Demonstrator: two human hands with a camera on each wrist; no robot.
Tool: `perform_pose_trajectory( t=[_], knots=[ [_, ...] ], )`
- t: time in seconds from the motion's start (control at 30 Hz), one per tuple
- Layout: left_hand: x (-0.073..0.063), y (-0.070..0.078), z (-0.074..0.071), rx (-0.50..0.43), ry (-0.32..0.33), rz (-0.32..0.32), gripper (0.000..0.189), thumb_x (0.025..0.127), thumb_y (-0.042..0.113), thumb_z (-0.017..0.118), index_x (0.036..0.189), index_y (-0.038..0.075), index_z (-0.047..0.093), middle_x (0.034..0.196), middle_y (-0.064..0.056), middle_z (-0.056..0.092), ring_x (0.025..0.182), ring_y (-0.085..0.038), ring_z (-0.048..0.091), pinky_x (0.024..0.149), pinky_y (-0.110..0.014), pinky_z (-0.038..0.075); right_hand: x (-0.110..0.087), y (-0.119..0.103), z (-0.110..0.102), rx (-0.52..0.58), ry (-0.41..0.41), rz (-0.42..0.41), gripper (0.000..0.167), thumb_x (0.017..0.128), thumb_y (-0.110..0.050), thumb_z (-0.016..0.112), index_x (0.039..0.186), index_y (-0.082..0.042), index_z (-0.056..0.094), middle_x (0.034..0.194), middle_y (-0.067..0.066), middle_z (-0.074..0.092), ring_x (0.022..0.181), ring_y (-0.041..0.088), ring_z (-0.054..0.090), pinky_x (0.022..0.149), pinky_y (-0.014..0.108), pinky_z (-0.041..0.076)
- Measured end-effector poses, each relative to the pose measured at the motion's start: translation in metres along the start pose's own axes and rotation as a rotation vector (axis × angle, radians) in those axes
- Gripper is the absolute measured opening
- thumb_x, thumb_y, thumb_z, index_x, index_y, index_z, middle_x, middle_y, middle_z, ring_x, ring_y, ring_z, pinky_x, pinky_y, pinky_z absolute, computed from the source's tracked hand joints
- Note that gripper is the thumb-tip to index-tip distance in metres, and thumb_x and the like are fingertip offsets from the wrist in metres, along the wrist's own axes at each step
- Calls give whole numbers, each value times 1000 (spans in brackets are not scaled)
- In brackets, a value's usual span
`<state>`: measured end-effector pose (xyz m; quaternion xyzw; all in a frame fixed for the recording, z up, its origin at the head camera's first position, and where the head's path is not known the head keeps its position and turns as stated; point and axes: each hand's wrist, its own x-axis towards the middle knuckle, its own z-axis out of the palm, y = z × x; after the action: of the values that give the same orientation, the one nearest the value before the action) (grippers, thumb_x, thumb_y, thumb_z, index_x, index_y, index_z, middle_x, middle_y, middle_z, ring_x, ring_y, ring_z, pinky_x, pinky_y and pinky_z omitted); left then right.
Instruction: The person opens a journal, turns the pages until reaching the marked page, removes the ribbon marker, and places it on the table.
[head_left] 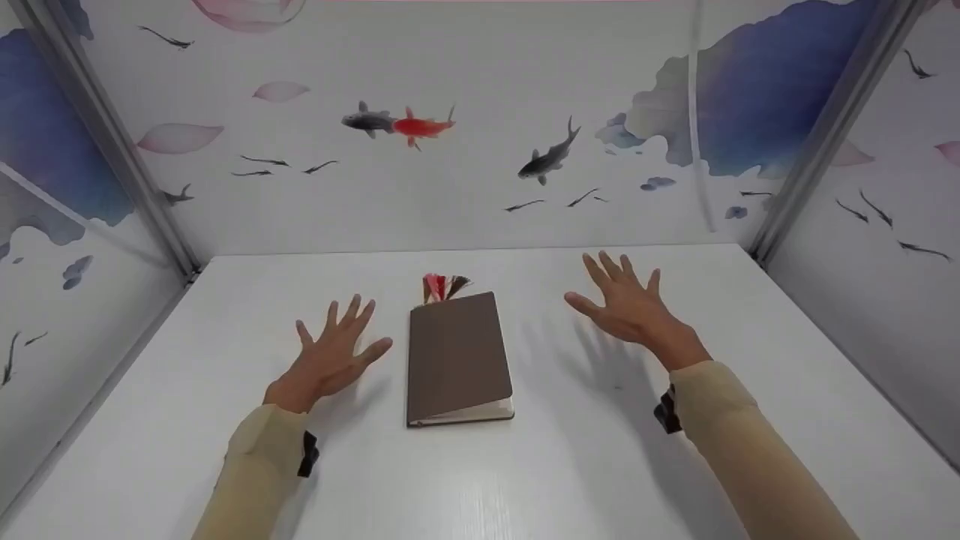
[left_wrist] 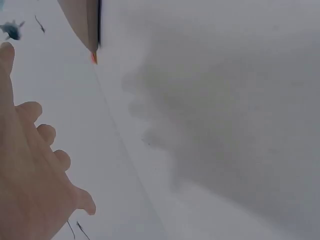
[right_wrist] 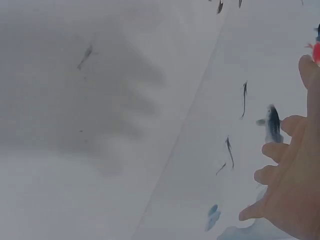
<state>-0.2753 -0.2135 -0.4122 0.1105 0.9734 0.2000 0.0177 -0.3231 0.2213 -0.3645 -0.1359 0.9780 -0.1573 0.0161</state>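
Observation:
A brown hardcover notebook [head_left: 459, 356] lies on the white table, its cover slightly raised at the near right corner so the pale pages [head_left: 472, 411] show. Red, pink and dark tassels [head_left: 442, 287] stick out past its far edge. To the left of the notebook my left hand [head_left: 335, 360] is held over the table with fingers spread, touching nothing. My right hand [head_left: 626, 304] hovers farther off on the right side, fingers also spread and holding nothing. In the left wrist view the notebook's edge [left_wrist: 90, 25] shows at the top, beyond the left hand [left_wrist: 35, 165].
The white table [head_left: 465, 487] is bounded by a back panel [head_left: 450, 202] and side panels printed with fish and petals. Grey metal posts [head_left: 832, 135] stand at the back corners. Both hands cast shadows on the tabletop. Dark straps [head_left: 307, 454] sit at the sleeve cuffs.

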Motion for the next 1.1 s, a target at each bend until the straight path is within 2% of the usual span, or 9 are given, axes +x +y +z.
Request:
perform_pose_trajectory(
  t=[0.23,0.37,0.53,0.63,0.77,0.93,1.1],
  knots=[
    [1,18,9,-51,-92,31,82,100,65,37,163,21,8,171,-9,0,156,-42,-5,112,-76,-16,-5,-23,8,83,0,-38,87,99,-69,36,163,-18,5,171,13,3,157,42,-3,119,70,-8],
    [-1,30,14,-36,-80,85,79,100,61,42,162,19,14,171,-9,5,157,-42,0,114,-75,-11,-8,-35,18,116,-9,-61,87,100,-66,39,163,-17,5,170,13,6,157,40,3,121,68,1],
    [-6,51,20,-9,-55,208,76,100,51,53,161,16,24,170,-9,12,157,-38,7,118,-72,-8,-11,-49,28,208,-28,-74,86,100,-63,44,163,-19,6,169,15,13,155,42,16,120,68,14],
    [-4,61,26,-9,-55,253,75,100,52,53,160,17,25,170,-9,15,157,-37,9,119,-71,-5,-10,-57,33,275,-30,-74,85,100,-60,46,163,-18,8,168,17,15,155,41,19,121,64,18],
    [1,67,35,-25,-89,231,73,101,51,52,160,19,26,170,-7,16,158,-35,9,122,-67,0,-9,-67,43,346,-61,-71,86,99,-60,49,163,-16,12,166,20,21,153,40,26,121,61,25],
    [5,72,45,-25,-177,189,71,101,52,51,160,20,28,170,-5,16,158,-32,10,126,-59,10,-10,-77,59,438,-83,-64,87,95,-58,58,161,-15,21,159,19,34,144,36,41,115,57,38],
    [3,77,49,-55,-259,133,68,101,50,52,159,21,31,170,-3,17,158,-31,10,125,-57,18,-12,-82,75,504,-93,-49,83,96,-51,62,159,-11,27,152,20,43,137,36,50,107,54,46]
  ],
)
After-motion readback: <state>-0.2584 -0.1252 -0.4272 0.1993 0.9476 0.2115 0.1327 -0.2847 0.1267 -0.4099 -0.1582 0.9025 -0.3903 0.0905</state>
